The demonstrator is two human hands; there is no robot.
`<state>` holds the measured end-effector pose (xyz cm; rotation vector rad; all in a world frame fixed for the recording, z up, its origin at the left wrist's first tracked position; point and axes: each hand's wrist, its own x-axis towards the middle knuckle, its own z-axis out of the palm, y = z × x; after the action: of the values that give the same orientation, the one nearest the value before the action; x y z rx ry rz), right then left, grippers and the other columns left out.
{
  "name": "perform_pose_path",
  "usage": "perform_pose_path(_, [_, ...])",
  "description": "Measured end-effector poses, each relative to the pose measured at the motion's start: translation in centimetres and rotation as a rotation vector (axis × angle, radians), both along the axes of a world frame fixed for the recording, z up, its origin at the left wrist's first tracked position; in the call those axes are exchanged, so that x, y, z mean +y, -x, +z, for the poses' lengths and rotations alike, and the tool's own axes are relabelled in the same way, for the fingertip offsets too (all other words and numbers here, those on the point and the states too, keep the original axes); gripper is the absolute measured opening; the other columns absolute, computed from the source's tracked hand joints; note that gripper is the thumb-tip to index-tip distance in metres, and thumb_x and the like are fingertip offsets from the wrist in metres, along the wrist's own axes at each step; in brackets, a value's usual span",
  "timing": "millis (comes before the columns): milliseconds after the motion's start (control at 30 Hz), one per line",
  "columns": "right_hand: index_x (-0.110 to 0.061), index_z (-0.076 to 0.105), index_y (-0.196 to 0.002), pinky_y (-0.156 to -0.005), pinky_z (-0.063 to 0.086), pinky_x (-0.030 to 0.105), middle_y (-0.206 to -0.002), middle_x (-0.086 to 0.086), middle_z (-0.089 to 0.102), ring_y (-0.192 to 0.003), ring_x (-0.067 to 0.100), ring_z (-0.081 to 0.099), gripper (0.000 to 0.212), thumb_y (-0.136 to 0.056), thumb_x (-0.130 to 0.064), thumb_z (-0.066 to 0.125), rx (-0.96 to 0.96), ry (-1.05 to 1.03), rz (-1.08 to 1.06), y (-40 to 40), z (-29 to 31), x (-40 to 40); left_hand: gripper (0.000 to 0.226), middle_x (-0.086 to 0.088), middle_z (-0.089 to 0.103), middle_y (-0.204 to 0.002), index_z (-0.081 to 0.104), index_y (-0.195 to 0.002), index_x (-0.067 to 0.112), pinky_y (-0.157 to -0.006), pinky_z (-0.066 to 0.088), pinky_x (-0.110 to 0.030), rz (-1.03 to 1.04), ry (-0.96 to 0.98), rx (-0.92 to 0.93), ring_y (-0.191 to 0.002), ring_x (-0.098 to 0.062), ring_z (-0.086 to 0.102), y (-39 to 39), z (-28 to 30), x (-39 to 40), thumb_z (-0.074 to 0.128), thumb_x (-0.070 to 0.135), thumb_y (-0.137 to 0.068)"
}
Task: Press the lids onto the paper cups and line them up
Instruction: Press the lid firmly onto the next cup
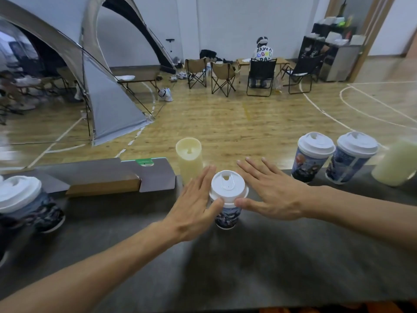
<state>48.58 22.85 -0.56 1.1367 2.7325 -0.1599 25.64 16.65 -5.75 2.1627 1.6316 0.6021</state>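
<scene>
A lidded paper cup (227,198) stands mid-table (248,267), flanked by the left hand (194,205) and right hand (272,195), fingers straight, thumbs touching its lid. A seated person's shirt (263,54) reads "HAVE A GOOD DAY".

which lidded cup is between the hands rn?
The printed paper cup with white plastic lid at table centre: left hand and right hand flank it, thumbs at the lid rim. The other lidded cups, two far right and one far left, stand untouched.
</scene>
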Motion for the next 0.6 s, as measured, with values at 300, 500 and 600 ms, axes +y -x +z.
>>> perform_pose_path(300, [-0.024, -0.007, -0.161, -0.124, -0.014, 0.042, -0.168, -0.004, -0.017, -0.151, 0.010, -0.025, 0.096, -0.088, -0.082, 0.018, -0.021, -0.021, 0.008, 0.0, 0.9, 0.4, 0.059, 0.025, 0.026, -0.156, 0.020, -0.156, 0.035, -0.118, 0.019, -0.012, -0.022, 0.300, -0.497, -0.146, 0.007, 0.021, 0.1, 1.7, 0.0, 0.036, 0.012, -0.105])
perform_pose_path(500, [-0.028, -0.009, -0.160, -0.124, -0.012, 0.043, -0.168, -0.005, -0.015, -0.152, 0.010, -0.022, 0.094, -0.088, -0.082, 0.017, -0.013, 0.026, -0.002, 0.0, 0.4, 0.7, 0.058, 0.021, 0.040, -0.149, 0.031, -0.154, 0.025, -0.096, 0.030, 0.004, 0.049, 0.278, -0.639, -0.126, 0.024, 0.038, -0.8, 0.8, 0.5, 0.037, 0.013, -0.098])
perform_pose_path(600, [-0.027, -0.009, -0.160, -0.124, -0.013, 0.043, -0.169, -0.004, -0.014, -0.153, 0.011, -0.021, 0.095, -0.088, -0.083, 0.019, -0.019, 0.018, -0.004, 0.0, 0.7, 0.7, 0.056, 0.024, 0.045, -0.146, 0.038, -0.151, 0.033, -0.095, 0.033, 0.000, 0.043, 0.290, -0.603, -0.128, 0.021, 0.039, 0.0, 1.3, 0.6, 0.036, 0.007, -0.102])
